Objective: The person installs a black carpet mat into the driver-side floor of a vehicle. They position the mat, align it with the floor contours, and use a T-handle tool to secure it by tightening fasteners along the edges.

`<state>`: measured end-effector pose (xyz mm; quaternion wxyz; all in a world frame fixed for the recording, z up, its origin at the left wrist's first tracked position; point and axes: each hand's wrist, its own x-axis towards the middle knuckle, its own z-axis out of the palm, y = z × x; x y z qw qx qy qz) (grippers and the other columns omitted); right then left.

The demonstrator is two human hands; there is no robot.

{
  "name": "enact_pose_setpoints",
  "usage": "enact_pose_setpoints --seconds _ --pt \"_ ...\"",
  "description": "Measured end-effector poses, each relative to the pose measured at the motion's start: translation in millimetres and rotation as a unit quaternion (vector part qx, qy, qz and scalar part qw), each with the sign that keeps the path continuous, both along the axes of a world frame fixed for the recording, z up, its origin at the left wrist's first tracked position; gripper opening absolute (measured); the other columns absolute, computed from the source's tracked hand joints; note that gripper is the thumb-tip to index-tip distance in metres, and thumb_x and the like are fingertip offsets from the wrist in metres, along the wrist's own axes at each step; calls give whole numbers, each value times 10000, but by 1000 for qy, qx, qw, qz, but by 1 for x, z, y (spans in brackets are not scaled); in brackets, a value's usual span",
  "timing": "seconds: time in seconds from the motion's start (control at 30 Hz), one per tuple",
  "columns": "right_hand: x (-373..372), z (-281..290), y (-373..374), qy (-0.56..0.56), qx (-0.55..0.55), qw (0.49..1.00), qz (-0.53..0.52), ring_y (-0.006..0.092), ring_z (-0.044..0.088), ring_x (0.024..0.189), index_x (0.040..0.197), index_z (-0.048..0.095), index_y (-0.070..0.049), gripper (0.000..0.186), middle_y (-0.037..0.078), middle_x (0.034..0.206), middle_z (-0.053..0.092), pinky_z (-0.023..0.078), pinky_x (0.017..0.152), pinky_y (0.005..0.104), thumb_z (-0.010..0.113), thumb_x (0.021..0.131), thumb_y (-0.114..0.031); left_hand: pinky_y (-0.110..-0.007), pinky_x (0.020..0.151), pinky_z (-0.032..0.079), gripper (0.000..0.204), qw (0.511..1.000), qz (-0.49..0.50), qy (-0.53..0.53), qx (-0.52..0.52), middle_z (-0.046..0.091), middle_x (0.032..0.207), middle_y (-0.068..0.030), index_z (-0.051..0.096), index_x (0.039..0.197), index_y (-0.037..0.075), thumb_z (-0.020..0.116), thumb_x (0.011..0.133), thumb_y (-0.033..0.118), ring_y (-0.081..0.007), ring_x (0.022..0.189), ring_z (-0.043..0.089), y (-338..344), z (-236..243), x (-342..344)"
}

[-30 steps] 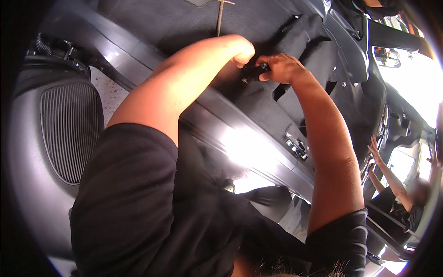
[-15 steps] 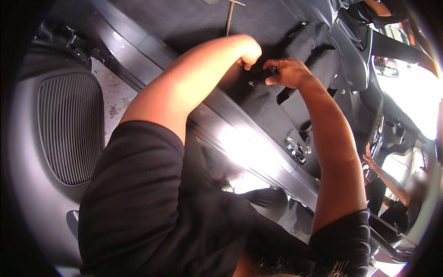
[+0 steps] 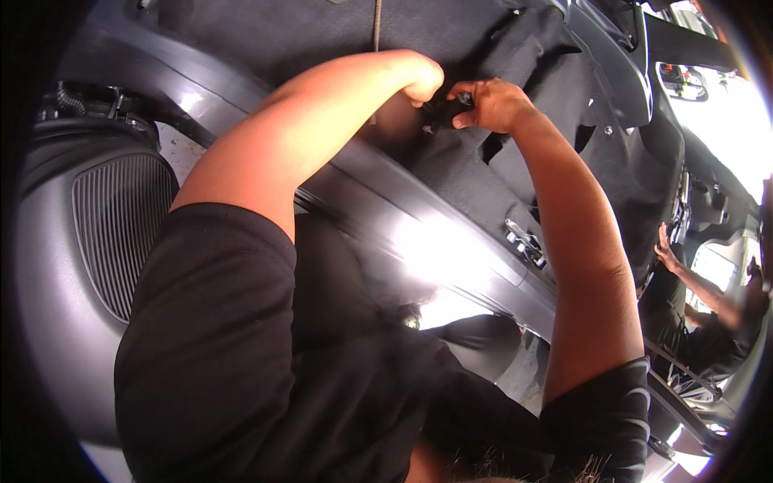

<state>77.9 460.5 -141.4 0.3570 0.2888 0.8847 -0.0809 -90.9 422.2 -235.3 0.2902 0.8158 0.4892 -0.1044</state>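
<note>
Black felt-like carpet lining [image 3: 483,48] covers most of what's in front of both hands, it looks like the inside of a car body with the trim half stripped. Left hand [image 3: 420,78] is curled into a loose fist, knuckles up against the lining, and it's touching a small dark clip or fastener [image 3: 441,109] that sits right between the two hands. Can't really tell if the left fingers are actually pinching it or just resting on it, the hand hides that part. Right hand [image 3: 491,105] is just beside it, fingers bent and thumb tucked under, closed around the other end of that same little dark piece, so the two hands are nearly touching each other. Just below both hands a long grey plastic trim strip [image 3: 378,201] runs diagonally, with a bright glare patch on it, and a small metal latch bracket [image 3: 525,240] sits on it below the right forearm. Way off past the left elbow there's a grey door panel with a ribbed speaker grille [image 3: 121,233]. A thin brownish rod [image 3: 376,24] hangs down right above the left hand. Black short sleeves [image 3: 241,346] fill the bottom of the view. Well off to the right of the right hand, another person's arm [image 3: 692,282] reaches up along the car's frame.
</note>
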Motion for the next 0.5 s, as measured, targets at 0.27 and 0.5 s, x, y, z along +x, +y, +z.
enact_pose_setpoints --seconds 0.27,0.5 --pt "3 -4 3 3 2 1000 9 278 673 1292 1439 637 -279 623 58 1309 758 556 1051 458 825 897 -522 -454 847 601 167 996 70 18 44 804 999 -169 836 960 46 779 841 149 -344 966 764 -17 -3 6" --pt "12 -7 4 43 -15 999 -14 335 735 1165 1433 651 -268 646 154 1182 789 556 1023 440 833 878 -544 -452 941 586 409 978 144 -145 -39 803 1171 -126 805 1164 69 886 821 277 -299 1124 747 -19 -16 -19"
